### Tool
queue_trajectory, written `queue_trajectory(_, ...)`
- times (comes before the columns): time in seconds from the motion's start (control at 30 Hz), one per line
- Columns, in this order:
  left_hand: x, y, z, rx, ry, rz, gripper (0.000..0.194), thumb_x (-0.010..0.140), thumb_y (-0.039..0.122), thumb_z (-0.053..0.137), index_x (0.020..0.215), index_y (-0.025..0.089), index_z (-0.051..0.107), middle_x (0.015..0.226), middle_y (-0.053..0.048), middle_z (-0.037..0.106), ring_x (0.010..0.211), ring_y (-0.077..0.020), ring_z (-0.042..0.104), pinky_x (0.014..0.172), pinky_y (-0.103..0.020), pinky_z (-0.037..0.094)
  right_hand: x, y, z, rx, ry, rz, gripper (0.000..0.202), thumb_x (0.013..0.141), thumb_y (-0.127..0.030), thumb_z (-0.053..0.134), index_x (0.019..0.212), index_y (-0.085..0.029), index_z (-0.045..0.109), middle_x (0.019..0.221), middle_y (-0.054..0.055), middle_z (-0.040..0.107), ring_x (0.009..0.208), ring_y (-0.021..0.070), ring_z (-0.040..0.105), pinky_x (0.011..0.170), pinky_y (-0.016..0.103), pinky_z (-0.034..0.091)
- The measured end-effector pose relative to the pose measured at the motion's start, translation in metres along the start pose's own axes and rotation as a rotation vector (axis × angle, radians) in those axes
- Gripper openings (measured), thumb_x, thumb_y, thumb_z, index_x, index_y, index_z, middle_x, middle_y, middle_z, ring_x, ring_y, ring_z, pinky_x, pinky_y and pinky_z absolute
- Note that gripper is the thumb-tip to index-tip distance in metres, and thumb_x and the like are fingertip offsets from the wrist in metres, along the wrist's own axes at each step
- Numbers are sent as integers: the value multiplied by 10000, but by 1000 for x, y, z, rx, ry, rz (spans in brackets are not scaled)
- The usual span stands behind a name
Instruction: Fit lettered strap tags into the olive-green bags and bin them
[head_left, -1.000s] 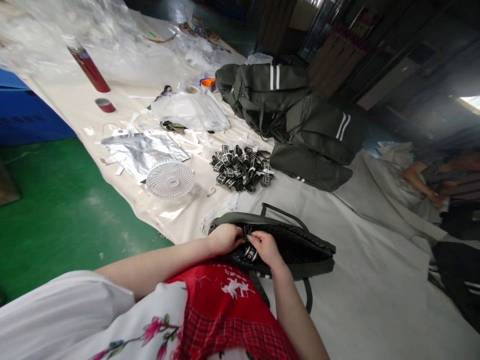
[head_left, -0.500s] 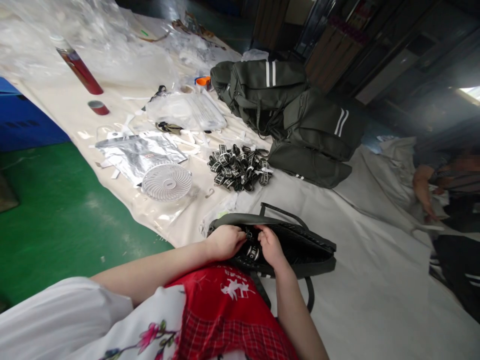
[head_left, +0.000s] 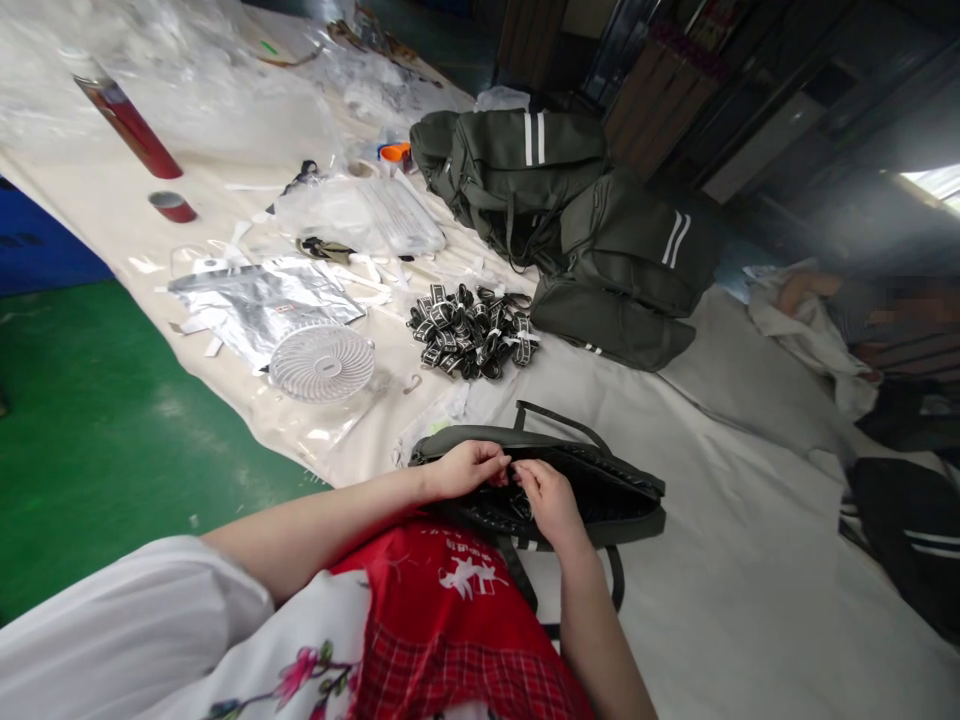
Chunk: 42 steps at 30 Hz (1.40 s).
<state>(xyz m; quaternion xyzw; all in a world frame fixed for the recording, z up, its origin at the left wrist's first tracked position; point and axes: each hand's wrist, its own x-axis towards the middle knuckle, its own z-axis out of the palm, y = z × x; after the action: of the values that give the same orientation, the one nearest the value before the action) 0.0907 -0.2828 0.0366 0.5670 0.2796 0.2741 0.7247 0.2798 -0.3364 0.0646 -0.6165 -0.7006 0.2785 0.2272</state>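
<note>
In front of my red apron lies a dark green bag [head_left: 634,530], its long opening facing up and its black lining showing. A thin handle loop stands up behind it, and another hangs at its near side. My left hand [head_left: 466,470] is over the left part of the opening, thumb and fingers pinched together. Close beside it, my right hand [head_left: 551,500] is also closed in a pinch at the opening. Both sets of fingertips nearly meet over something small and dark that I cannot make out. Beyond the bag sits a heap of black lettered straps [head_left: 472,330].
A white round fan [head_left: 322,362], a silver foil pouch [head_left: 262,300] and clear plastic packets lie to the left. Farther back are a red spray can [head_left: 131,125] and its cap [head_left: 172,207]. Green bags [head_left: 630,250] are piled behind. At right, another person [head_left: 911,325] handles pale cloth.
My hands have come closer together and lifted slightly within the opening. The lettered piece seen inside the bag is now mostly hidden. The other person's arm at right has moved.
</note>
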Motion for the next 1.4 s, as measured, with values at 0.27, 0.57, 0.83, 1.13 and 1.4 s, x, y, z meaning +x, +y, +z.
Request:
queue_trajectory(0.27, 0, -13, -3, -201, -2, -83, 380, 667, 435, 794, 886, 143, 688, 884, -62, 724, 869, -176, 662, 849, -292, 502, -4, 1, 2, 368, 18, 222, 249, 806, -355, 656, 974, -192, 742, 948, 80, 760, 851, 239, 714, 804, 369, 579)
queue_trajectory(0.57, 0, -18, -3, -75, 46, -118, 364, 640, 461, 801, 782, 138, 714, 722, -29, 695, 668, -138, 620, 701, -259, 505, -7, -3, 2, 351, 11, 215, 286, 826, -376, 626, 982, -174, 756, 926, 87, 766, 795, 237, 725, 734, 365, 612)
queue_trajectory(0.83, -3, -15, -5, 39, -12, -95, 407, 747, 526, 692, 847, 132, 702, 754, -25, 671, 598, -105, 538, 600, -227, 466, -8, -4, -1, 185, -29, 126, 250, 852, -289, 582, 1006, -197, 756, 956, 73, 762, 838, 229, 722, 804, 361, 587)
queue_trajectory(1.13, -6, -14, -7, 340, -12, 114, 233, 886, 303, 556, 832, 135, 708, 781, -30, 676, 728, -132, 595, 729, -226, 466, -7, -5, 0, 85, -92, 84, 178, 836, -263, 630, 936, -216, 770, 940, 58, 768, 879, 236, 713, 832, 353, 548)
queue_trajectory(1.4, -9, -13, -3, 578, 57, 269, 158, 898, 210, 573, 826, 158, 704, 816, -29, 694, 779, -135, 617, 768, -227, 466, -8, -4, 2, 55, -129, 64, 175, 845, -269, 619, 923, -232, 771, 936, 50, 769, 868, 230, 710, 805, 329, 527)
